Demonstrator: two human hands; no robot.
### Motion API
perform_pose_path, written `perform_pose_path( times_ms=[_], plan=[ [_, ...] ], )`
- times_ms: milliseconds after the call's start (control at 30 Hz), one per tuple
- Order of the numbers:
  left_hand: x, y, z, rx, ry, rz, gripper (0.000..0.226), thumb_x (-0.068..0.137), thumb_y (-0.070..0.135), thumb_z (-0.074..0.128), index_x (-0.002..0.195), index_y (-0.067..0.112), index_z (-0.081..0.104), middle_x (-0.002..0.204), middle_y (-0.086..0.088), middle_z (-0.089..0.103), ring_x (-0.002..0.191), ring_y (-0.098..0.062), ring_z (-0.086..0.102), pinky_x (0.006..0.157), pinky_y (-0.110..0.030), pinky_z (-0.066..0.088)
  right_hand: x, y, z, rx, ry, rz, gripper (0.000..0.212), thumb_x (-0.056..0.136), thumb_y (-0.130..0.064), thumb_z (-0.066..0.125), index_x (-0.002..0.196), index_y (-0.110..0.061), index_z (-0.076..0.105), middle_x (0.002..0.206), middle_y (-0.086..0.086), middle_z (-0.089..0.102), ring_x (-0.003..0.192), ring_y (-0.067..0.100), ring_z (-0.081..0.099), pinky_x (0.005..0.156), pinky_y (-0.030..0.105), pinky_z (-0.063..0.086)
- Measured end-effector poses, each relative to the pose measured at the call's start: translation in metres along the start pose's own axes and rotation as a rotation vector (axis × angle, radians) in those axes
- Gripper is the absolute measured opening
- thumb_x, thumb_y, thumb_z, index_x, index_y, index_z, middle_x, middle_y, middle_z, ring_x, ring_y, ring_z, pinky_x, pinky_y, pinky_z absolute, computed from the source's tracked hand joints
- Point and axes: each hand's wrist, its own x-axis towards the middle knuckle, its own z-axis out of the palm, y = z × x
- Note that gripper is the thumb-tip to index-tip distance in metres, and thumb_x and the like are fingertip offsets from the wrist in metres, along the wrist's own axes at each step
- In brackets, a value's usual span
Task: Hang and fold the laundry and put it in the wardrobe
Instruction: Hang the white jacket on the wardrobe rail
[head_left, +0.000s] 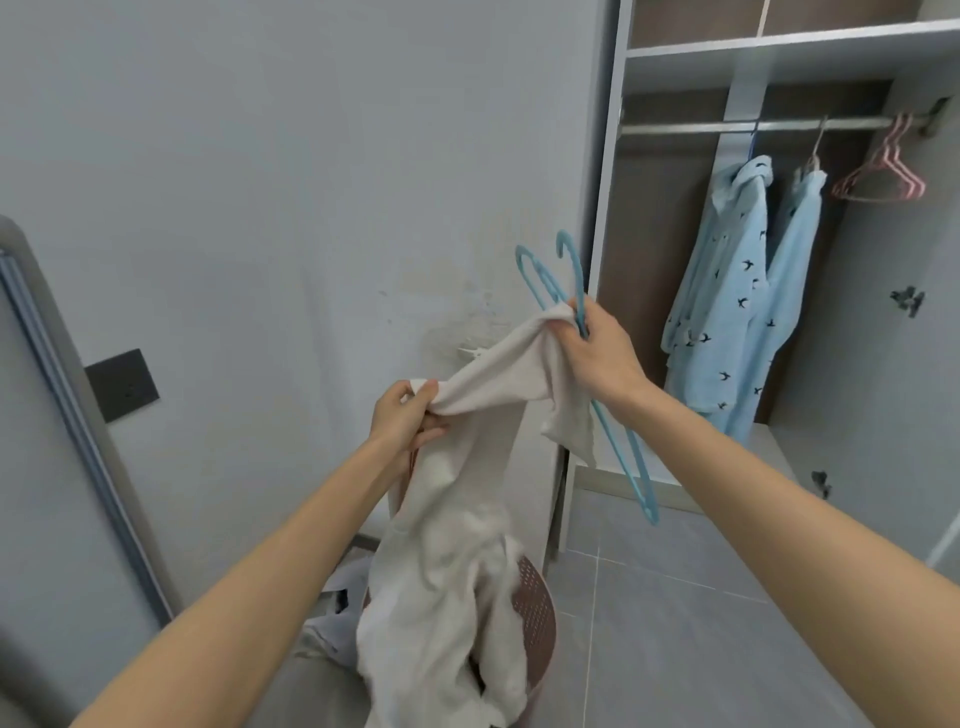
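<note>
A cream-white garment (467, 545) hangs in front of me, its top edge stretched between both hands. My left hand (405, 415) pinches one end of that edge. My right hand (597, 348) grips the other end together with two blue plastic hangers (623, 457), hooks pointing up. The garment's lower part trails into a brown perforated laundry basket (535, 608) on the floor. The open wardrobe (779, 62) stands at right, its rail (727, 126) holding two light blue bird-print garments (727, 291).
Pink empty hangers (883, 176) hang at the rail's right end. More laundry (337, 613) lies left of the basket. A grey wall with a dark socket plate (122, 384) faces me, a door frame (67, 389) at left, grey tiled floor (701, 623) at right.
</note>
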Motion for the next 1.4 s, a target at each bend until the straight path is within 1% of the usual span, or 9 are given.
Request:
perform_pose_path(
  times_ms=[233,367,467,633,767,1033,1133,1267,1400],
  plan=[
    [-0.002,0.0,-0.009,0.106,-0.049,0.045,0.019,0.092,0.028,0.061,0.088,0.009,0.062,0.08,-0.001,0.054,0.073,-0.014,0.054,0.078,-0.031,0.056,0.003,-0.008,-0.005,0.032,-0.01,-0.01,0.015,0.099,-0.036,0.044,0.09,-0.028,0.051,0.089,-0.007,0.059,0.088,0.015,0.056,0.08,0.034,0.045],
    [-0.012,-0.025,-0.011,0.169,-0.196,0.05,0.013,0.095,0.035,0.055,0.093,0.03,0.066,0.099,0.018,0.061,0.093,0.001,0.053,0.082,-0.029,0.044,0.001,-0.014,-0.009,0.069,-0.029,-0.05,0.016,0.099,-0.034,0.046,0.085,-0.028,0.048,0.08,-0.01,0.055,0.072,0.001,0.051,0.069,0.024,0.04],
    [-0.009,-0.046,-0.01,0.284,-0.218,0.085,0.005,0.092,0.027,0.059,0.094,0.029,0.063,0.123,0.008,0.057,0.114,-0.011,0.05,0.091,-0.033,0.039,-0.003,-0.017,-0.014,0.072,-0.061,-0.06,0.018,0.1,-0.034,0.046,0.082,-0.034,0.045,0.077,-0.015,0.053,0.064,-0.009,0.049,0.064,0.016,0.038],
    [-0.002,-0.075,-0.007,0.46,-0.31,0.114,0.043,0.089,0.012,0.065,0.118,0.016,0.035,0.148,-0.004,0.036,0.138,-0.021,0.03,0.098,-0.027,0.029,-0.01,-0.016,-0.028,0.08,-0.098,-0.072,0.015,0.101,-0.03,0.046,0.085,-0.029,0.047,0.083,-0.009,0.054,0.078,0.007,0.052,0.074,0.022,0.043],
    [-0.001,-0.089,0.004,0.713,-0.515,0.172,0.055,0.093,0.018,0.06,0.142,0.018,0.034,0.148,-0.005,0.036,0.138,-0.017,0.031,0.107,-0.026,0.03,-0.016,-0.012,-0.041,0.082,-0.124,-0.075,0.013,0.101,-0.028,0.047,0.089,-0.024,0.05,0.083,-0.008,0.054,0.078,0.007,0.051,0.076,0.023,0.043],
    [-0.007,-0.12,0.02,0.848,-0.729,0.136,0.045,0.089,0.008,0.064,0.132,0.007,0.053,0.141,-0.008,0.041,0.13,-0.02,0.04,0.099,-0.023,0.041,-0.027,0.016,-0.064,0.123,-0.121,-0.039,0.023,0.1,-0.03,0.047,0.103,-0.008,0.052,0.091,0.001,0.055,0.082,0.01,0.051,0.078,0.025,0.044],
    [-0.008,-0.126,0.029,0.799,-0.591,0.179,0.021,0.094,0.013,0.058,0.109,0.004,0.069,0.118,-0.007,0.063,0.104,-0.018,0.057,0.088,-0.028,0.046,-0.028,0.026,-0.067,0.126,-0.124,-0.02,0.014,0.1,-0.031,0.047,0.097,-0.019,0.052,0.09,-0.003,0.056,0.08,0.006,0.053,0.075,0.021,0.046],
    [0.004,-0.119,0.02,0.969,-0.379,0.218,0.028,0.097,0.012,0.045,0.074,0.013,0.06,0.081,-0.009,0.062,0.08,-0.024,0.056,0.062,-0.03,0.036,-0.024,0.046,-0.073,0.111,-0.087,0.029,0.013,0.099,-0.032,0.048,0.094,-0.02,0.053,0.089,0.0,0.058,0.077,0.004,0.053,0.07,0.02,0.046],
    [0.012,-0.091,0.006,0.881,-0.226,0.313,0.029,0.098,0.012,0.043,0.101,0.005,0.071,0.102,-0.008,0.07,0.094,-0.026,0.062,0.077,-0.037,0.046,-0.026,0.083,-0.071,0.018,-0.07,0.215,0.02,0.098,-0.027,0.05,0.099,-0.007,0.052,0.101,0.018,0.059,0.086,0.02,0.052,0.079,0.036,0.042]
  ],
)
